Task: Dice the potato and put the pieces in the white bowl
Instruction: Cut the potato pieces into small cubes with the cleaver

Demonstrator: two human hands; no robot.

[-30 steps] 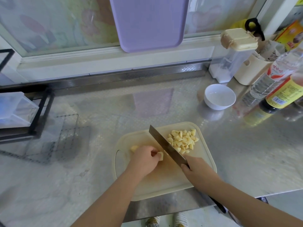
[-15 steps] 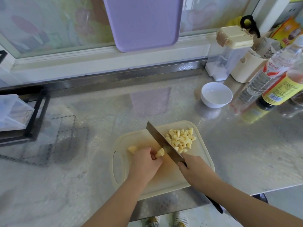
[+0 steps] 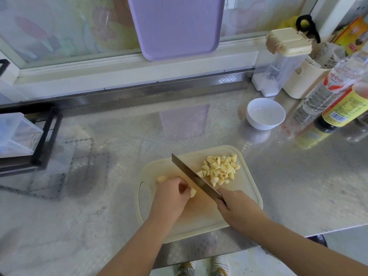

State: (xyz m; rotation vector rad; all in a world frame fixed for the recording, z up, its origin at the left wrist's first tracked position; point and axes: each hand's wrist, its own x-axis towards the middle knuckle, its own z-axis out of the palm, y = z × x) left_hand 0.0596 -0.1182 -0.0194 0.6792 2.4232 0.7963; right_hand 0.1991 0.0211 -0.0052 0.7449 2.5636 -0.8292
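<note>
At lower centre of the frame, on the cutting board (image 3: 249, 185), your left hand (image 3: 171, 196) kept pinching a small potato stub (image 3: 192, 192) in curled fingers, while your right hand (image 3: 237, 206), wrapped round the handle, held the knife (image 3: 194, 177) just right of it, barely shifted in the past second. Diced pieces (image 3: 219, 170) lay heaped beyond the blade and the white bowl (image 3: 260, 125) at upper right held none, so dicing looked nearly done, the transfer not begun.
</note>
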